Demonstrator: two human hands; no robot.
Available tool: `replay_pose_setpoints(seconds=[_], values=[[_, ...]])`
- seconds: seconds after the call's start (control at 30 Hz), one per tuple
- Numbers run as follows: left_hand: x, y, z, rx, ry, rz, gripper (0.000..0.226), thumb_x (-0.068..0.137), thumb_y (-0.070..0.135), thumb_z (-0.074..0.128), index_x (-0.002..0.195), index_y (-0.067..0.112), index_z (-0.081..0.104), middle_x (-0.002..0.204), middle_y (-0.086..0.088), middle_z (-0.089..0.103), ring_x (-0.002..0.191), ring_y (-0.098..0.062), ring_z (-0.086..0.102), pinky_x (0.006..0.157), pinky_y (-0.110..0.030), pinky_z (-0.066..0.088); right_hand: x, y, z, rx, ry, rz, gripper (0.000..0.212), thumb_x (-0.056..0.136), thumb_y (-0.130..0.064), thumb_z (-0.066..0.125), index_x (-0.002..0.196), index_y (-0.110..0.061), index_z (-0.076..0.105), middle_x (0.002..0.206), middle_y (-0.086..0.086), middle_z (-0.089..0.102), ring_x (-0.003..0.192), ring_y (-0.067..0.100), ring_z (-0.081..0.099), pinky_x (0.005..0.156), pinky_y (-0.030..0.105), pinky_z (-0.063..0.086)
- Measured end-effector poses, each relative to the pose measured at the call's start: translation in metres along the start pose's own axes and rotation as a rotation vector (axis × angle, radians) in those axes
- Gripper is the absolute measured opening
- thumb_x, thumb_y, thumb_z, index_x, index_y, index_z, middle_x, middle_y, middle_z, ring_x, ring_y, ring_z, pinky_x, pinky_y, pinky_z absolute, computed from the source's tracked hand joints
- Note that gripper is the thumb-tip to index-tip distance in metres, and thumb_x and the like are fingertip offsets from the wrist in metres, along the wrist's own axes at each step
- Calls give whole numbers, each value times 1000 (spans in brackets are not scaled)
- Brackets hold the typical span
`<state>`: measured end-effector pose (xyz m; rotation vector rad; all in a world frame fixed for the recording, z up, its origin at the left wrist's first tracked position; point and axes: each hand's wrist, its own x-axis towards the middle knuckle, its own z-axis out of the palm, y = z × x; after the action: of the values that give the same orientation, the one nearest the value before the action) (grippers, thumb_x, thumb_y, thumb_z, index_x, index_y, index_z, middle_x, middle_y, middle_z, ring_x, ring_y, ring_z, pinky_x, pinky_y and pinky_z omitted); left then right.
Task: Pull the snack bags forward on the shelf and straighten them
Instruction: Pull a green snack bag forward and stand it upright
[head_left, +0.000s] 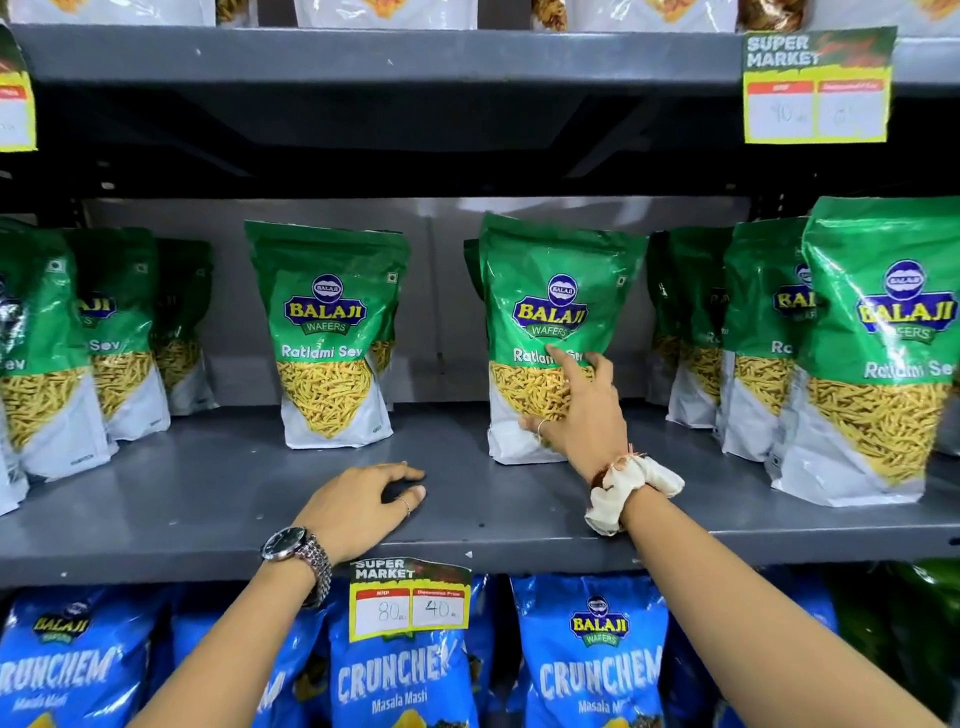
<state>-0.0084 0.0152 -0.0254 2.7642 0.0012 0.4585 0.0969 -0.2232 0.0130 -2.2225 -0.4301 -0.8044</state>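
Note:
Green Balaji Ratlami Sev bags stand in rows on the grey shelf (208, 493). My right hand (576, 410), with a cream scrunchie on the wrist, lies flat against the front of the centre-right bag (550, 291), fingers spread, index finger reaching up to the name line. That bag stands upright, set back from the shelf's front edge. My left hand (363, 504), with a metal watch, rests palm-down on the bare shelf, fingers curled, holding nothing. The centre-left bag (327, 332) stands alone, upright, further back. More bags crowd the left (47, 358) and right (878, 353) ends.
A yellow price tag (410, 603) hangs from the shelf's front lip under my left hand. Blue Crunchem bags (592, 665) fill the shelf below. Another price tag (818, 88) hangs from the upper shelf at right. Bare shelf lies between the two centre bags.

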Motion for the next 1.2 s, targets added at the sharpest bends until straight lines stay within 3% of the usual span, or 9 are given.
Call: replay_pose_setpoints(seconds=[0.63, 0.83, 1.0, 1.2], values=[[-3, 2, -1, 44, -23, -5, 42, 89, 56, 41, 128, 43, 50, 144, 16, 46, 121, -18, 54, 88, -32, 48, -73, -8, -46, -7, 134, -22, 89, 66, -35, 86, 136, -53, 35, 151, 0, 26, 132, 28, 42, 85, 46, 52], [-7, 6, -1, 143, -87, -22, 42, 95, 48, 31, 137, 45, 37, 154, 17, 27, 139, -19, 35, 112, -38, 30, -81, -10, -52, 3, 133, -21, 89, 66, -35, 86, 137, -53, 34, 151, -2, 25, 132, 28, 42, 84, 48, 54], [-9, 6, 0, 164, -129, -3, 45, 98, 38, 25, 143, 41, 29, 157, 15, 19, 144, -11, 22, 118, -35, 17, -83, -11, -55, 4, 130, -17, 90, 66, -35, 86, 138, -52, 35, 152, -1, 25, 133, 28, 41, 87, 48, 52], [-11, 6, 0, 176, -119, 4, 45, 98, 38, 24, 143, 42, 28, 156, 16, 20, 144, -10, 23, 119, -36, 16, -86, -14, -55, -9, 132, -5, 90, 68, -34, 85, 139, -51, 33, 153, 0, 24, 133, 29, 41, 85, 49, 53]])
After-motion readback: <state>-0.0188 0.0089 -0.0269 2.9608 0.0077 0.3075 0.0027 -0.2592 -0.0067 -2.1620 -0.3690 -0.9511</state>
